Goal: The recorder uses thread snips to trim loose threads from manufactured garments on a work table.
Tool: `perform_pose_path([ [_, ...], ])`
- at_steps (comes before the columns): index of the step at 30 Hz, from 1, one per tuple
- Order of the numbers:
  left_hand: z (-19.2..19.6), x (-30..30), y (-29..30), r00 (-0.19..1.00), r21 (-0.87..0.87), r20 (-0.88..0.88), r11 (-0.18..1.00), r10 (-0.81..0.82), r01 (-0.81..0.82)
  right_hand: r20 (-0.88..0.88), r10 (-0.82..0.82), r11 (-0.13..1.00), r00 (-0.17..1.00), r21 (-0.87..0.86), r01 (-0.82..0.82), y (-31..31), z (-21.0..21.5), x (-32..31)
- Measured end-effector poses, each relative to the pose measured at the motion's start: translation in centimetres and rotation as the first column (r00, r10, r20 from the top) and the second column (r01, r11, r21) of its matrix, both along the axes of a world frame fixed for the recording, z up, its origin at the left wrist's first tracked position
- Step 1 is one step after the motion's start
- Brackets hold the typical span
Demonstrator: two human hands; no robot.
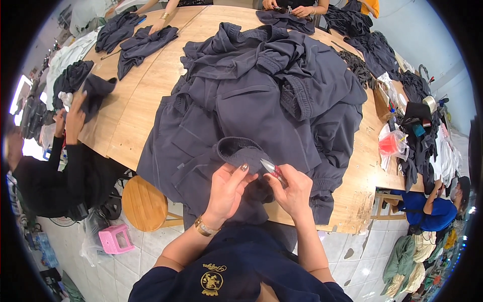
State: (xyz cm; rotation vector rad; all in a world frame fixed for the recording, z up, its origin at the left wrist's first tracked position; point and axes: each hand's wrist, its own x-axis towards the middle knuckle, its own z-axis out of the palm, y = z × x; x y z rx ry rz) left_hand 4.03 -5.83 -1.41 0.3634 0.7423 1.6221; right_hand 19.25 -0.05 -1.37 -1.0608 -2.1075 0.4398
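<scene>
My left hand (pixel 226 189) is closed, thumb and fingers pinched near the gathered elastic opening (pixel 240 146) of a dark grey garment. In my right hand (pixel 294 191) is a pair of thread snips (pixel 269 165) with pale blades and a red grip, the tips pointing up and left beside that opening. Part of the garment's cloth hangs below my fingers, over the table edge. Just beyond my hands lies a large heap of dark grey garments (pixel 266 110) with elastic bands and seams showing. Any thread between the fingers is too small to make out.
The garments lie on a wooden table (pixel 352 196). Co-workers' hands handle dark cloth at the left (pixel 75 118) and far side (pixel 302 11). A round wooden stool (pixel 144 203) and a pink plastic stool (pixel 115 239) stand left. A red drink (pixel 390 145) sits near the right edge.
</scene>
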Motion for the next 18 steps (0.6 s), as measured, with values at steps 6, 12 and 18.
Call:
perform_pose_path([
  [6,-0.02,0.00,-0.10,1.000,-0.002,-0.012,1.000,0.011,-0.011,0.024,0.003,1.000,1.000,0.000,-0.003,0.08,0.08,0.03],
  [12,-0.09,-0.14,-0.15,1.000,0.001,0.006,1.000,0.020,-0.020,-0.005,0.006,1.000,1.000,-0.020,-0.006,-0.27,0.04,0.04],
  [18,-0.15,-0.23,-0.28,1.000,-0.005,0.027,1.000,0.000,0.000,-0.014,0.032,0.999,0.999,-0.031,-0.032,-0.54,-0.09,-0.17],
])
